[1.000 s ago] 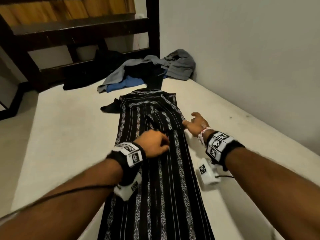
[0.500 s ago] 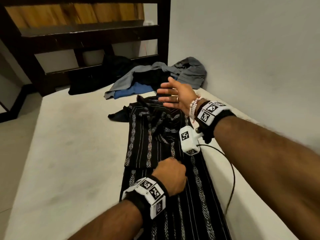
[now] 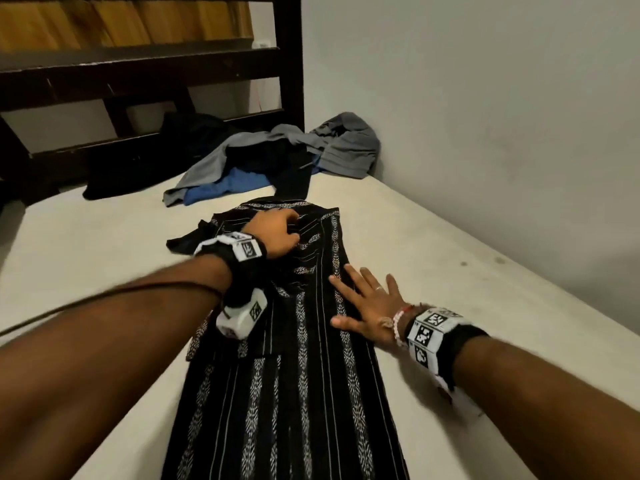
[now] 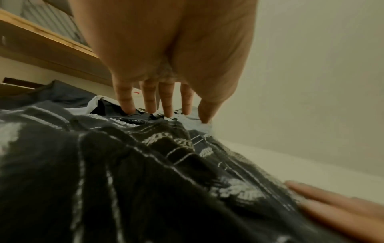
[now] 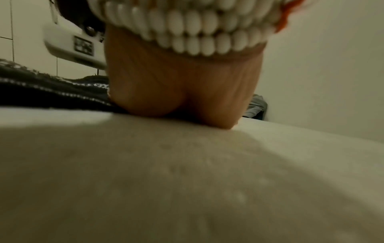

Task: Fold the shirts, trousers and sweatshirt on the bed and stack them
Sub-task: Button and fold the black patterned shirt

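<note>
Because the striped black shirt [image 3: 304, 341] lies with its long axis running from the bottom centre of the head view up toward the middle of the frame, the coming fold depends on its upper end, and the left hand [image 3: 275, 232] is the nearer one there. This hand rests on the collar end, fingers bent down with the tips on the cloth; whether they pinch it I cannot tell. The right hand [image 3: 369, 303] lies flat and spread on the right edge of the shirt, lower in the frame. The unfolded grey and blue clothes [image 3: 277, 161] wait in the upper centre, on the bed [image 3: 450, 271].
</note>
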